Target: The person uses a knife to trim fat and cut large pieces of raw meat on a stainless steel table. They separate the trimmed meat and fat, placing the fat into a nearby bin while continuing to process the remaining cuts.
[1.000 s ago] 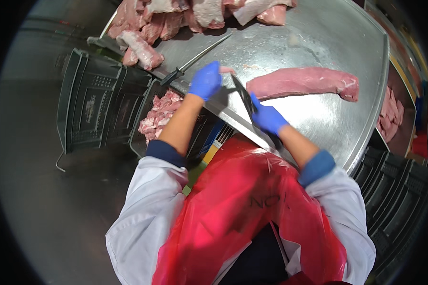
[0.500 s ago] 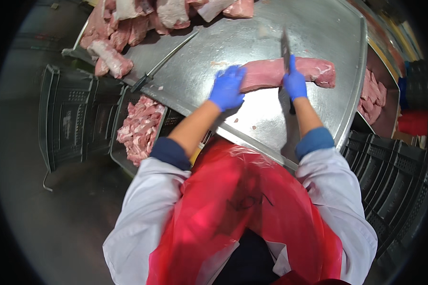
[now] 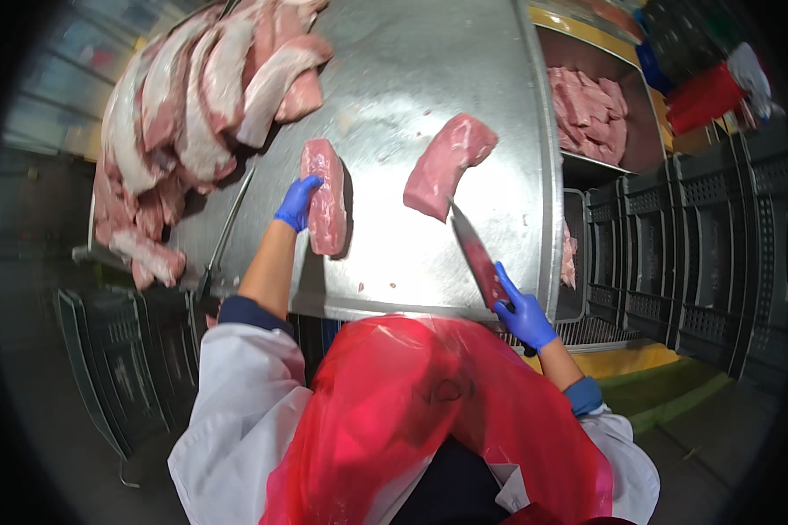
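Note:
My left hand (image 3: 296, 203), in a blue glove, is closed on one length of pink boneless loin (image 3: 327, 210), standing lengthwise on the metal table. To its right lies a second piece of loin (image 3: 446, 168), slightly bent and touched by no hand. A long knife (image 3: 475, 255) is gripped in my gloved right hand (image 3: 527, 319) near the table's front edge. Its blade points up and left, the tip beside the lower end of the second piece; whether they touch I cannot tell.
Large fatty meat cuts (image 3: 206, 96) are piled at the table's left. A sharpening steel (image 3: 229, 223) lies beside them. A metal bin (image 3: 648, 122) at the right holds pink meat pieces. Dark plastic crates (image 3: 674, 254) stand on the right, more crates (image 3: 118, 359) on the left.
The long loin is now in two pieces. My left hand has turned one piece lengthwise and holds it further left. The knife has come down toward the front right. The view has shifted.

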Demonstrator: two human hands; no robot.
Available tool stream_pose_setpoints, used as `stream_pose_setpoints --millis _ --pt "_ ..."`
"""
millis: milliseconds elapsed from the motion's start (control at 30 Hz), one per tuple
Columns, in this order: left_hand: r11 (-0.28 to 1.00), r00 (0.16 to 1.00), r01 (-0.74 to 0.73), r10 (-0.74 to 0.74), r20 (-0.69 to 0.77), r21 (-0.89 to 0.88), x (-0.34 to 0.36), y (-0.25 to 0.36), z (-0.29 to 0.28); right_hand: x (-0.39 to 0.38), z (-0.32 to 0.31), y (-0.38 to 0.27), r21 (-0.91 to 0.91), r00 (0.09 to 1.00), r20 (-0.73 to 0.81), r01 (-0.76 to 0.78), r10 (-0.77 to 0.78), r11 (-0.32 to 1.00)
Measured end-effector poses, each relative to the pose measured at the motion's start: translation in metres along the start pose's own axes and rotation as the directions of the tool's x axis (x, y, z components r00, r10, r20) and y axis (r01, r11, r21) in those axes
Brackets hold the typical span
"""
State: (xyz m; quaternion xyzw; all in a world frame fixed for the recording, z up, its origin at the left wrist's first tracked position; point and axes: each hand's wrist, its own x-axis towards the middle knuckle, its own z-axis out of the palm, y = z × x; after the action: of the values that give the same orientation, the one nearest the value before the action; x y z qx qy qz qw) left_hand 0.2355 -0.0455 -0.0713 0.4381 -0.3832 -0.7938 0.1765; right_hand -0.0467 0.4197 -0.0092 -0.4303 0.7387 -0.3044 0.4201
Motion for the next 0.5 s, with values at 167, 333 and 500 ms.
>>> stream_pose_setpoints --millis 167,333,500 --pt "0.953 0.915 -0.300 0.299 0.271 -0.039 0.039 0.088 0.215 -0.020 -0.017 0.049 0.296 0.963 -0.212 -0.099 0.167 0.950" --pt "0.210 0.784 -0.457 0.555 0.279 0.864 0.102 0.030 0.313 -0.010 -0.031 0.058 0.516 0.926 -0.292 -0.058 0.240 0.855" --pt "-0.023 0.932 -0.044 0.359 0.049 0.999 0.091 -0.044 0.292 -0.021 -0.020 0.100 0.308 0.839 -0.501 -0.055 0.211 0.950"
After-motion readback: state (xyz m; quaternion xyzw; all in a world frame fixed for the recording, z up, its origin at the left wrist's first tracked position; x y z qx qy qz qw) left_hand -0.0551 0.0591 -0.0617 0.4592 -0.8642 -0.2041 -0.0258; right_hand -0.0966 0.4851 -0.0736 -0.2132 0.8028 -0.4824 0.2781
